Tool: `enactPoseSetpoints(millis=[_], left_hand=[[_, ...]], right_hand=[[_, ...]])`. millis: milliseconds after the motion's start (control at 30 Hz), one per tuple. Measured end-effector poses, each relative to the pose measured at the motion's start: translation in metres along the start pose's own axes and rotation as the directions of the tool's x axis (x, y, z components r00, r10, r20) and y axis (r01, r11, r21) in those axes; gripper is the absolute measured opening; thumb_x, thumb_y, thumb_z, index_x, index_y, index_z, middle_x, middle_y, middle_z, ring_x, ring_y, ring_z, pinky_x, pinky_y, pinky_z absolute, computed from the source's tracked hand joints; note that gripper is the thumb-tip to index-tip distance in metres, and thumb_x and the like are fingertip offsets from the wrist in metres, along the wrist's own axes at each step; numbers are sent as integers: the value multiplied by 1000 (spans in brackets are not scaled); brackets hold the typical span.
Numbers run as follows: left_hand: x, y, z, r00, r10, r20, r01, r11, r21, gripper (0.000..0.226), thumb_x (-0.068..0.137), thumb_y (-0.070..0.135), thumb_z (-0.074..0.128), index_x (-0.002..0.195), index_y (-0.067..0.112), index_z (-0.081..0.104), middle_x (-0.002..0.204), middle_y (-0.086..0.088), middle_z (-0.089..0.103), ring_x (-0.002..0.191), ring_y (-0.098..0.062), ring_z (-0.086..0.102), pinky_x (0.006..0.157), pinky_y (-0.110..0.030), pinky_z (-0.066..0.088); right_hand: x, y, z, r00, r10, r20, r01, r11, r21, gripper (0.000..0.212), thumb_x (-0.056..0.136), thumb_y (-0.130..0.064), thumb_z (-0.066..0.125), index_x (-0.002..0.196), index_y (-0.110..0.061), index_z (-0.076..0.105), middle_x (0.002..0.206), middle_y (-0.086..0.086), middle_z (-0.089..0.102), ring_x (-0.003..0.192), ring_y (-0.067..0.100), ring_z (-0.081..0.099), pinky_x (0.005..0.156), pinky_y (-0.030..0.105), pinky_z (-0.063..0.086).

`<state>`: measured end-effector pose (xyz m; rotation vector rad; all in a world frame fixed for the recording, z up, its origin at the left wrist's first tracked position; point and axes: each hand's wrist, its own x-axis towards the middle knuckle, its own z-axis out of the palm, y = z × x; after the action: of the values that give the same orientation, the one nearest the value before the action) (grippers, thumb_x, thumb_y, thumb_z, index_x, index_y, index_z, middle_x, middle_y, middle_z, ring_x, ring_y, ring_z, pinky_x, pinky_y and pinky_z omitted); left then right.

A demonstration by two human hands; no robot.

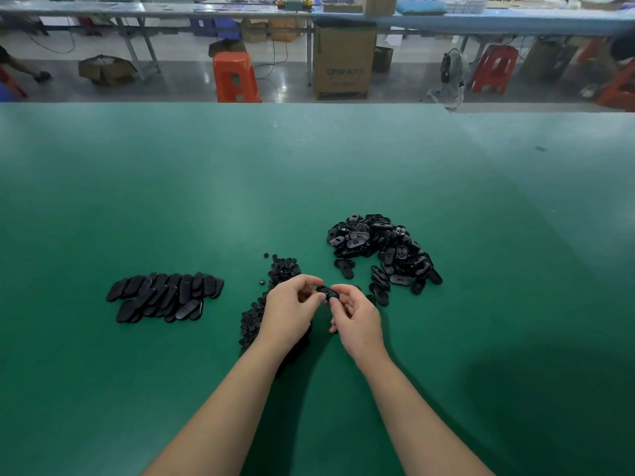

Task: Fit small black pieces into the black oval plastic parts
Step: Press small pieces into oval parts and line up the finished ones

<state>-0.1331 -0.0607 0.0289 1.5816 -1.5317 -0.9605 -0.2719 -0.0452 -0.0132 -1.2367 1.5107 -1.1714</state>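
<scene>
Between both hands sits one black oval part (327, 292), held just above the green table. My left hand (290, 309) pinches its left end with curled fingers, and my right hand (355, 316) grips its right end. A loose heap of oval parts (381, 250) lies to the upper right. Small black pieces (280, 269) form a strip running from above my left hand down beneath it; my wrist hides part of it. A neat stack of oval parts (165, 295) lies to the left, smooth sides up.
The green table (309, 173) stretches wide on all sides of the piles. Past its far edge stand an orange stool (235, 77), a cardboard box (343, 60) and a red stool (494, 68) on the floor.
</scene>
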Motion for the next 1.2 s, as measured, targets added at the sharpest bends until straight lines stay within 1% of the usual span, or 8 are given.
enactPoseSetpoints(millis=[133, 300, 433, 533, 600, 833, 1033, 1200], left_hand=[[2, 4, 4, 989, -140, -37, 133, 981, -141, 8, 87, 11, 74, 85, 17, 69, 69, -1, 71, 44, -13, 58, 47, -27, 50], [3, 4, 5, 976, -215, -19, 204, 946, -253, 13, 90, 2, 67, 85, 13, 73, 62, -3, 68, 47, -14, 57, 48, -27, 51], [3, 6, 7, 983, -178, -43, 172, 979, -108, 14, 88, 7, 66, 84, 18, 72, 67, 0, 72, 47, -12, 58, 52, -24, 50], [1, 11, 11, 994, -86, -68, 94, 988, 120, 12, 84, 12, 67, 83, 21, 73, 76, 10, 71, 65, -1, 62, 59, -10, 42], [0, 14, 14, 995, -57, -86, 71, 981, 179, 12, 84, 12, 67, 84, 22, 73, 78, 12, 69, 73, 2, 61, 61, -5, 39], [-1, 17, 19, 990, -87, -109, 102, 984, 144, 13, 84, 11, 67, 81, 23, 71, 78, 12, 68, 71, 0, 61, 60, -11, 40], [-1, 16, 17, 981, -177, -80, 179, 984, 12, 17, 84, 10, 66, 80, 25, 71, 77, 6, 72, 57, -11, 58, 59, -27, 49], [-1, 12, 15, 983, -127, -131, 140, 985, 98, 14, 83, 14, 71, 77, 27, 70, 73, 10, 68, 65, -4, 59, 55, -16, 38]], right_hand=[[1, 1, 0, 1000, 19, 2, -19, 999, 33, 17, 99, -7, 60, 108, -21, 65, 86, -4, 69, 55, 7, 59, 56, 29, 56], [1, 1, 0, 1000, 16, 8, -16, 999, 38, 17, 98, -6, 60, 108, -18, 67, 84, -5, 71, 56, 8, 59, 54, 25, 54], [0, 0, -1, 1000, 12, 15, -12, 999, 41, 17, 98, -7, 60, 108, -18, 67, 85, -3, 71, 57, 8, 60, 55, 26, 56], [0, 0, -1, 1000, 18, 13, -19, 998, 55, 17, 98, -7, 61, 108, -19, 68, 90, -2, 72, 65, 8, 64, 55, 26, 57], [0, 0, -1, 999, 28, 17, -29, 997, 65, 17, 98, -8, 62, 108, -20, 69, 90, -2, 73, 68, 8, 66, 54, 23, 56], [0, 0, -2, 999, 33, 15, -34, 997, 74, 18, 99, -7, 61, 107, -21, 69, 92, -5, 74, 65, 9, 66, 53, 23, 54], [0, -1, -2, 1000, 25, 12, -26, 998, 63, 17, 99, -7, 61, 109, -17, 69, 94, -4, 75, 66, 8, 67, 53, 22, 54], [-2, -2, -2, 999, 10, 40, -13, 998, 70, 23, 99, -5, 60, 104, -26, 68, 91, -7, 73, 60, 2, 61, 54, 21, 53]])
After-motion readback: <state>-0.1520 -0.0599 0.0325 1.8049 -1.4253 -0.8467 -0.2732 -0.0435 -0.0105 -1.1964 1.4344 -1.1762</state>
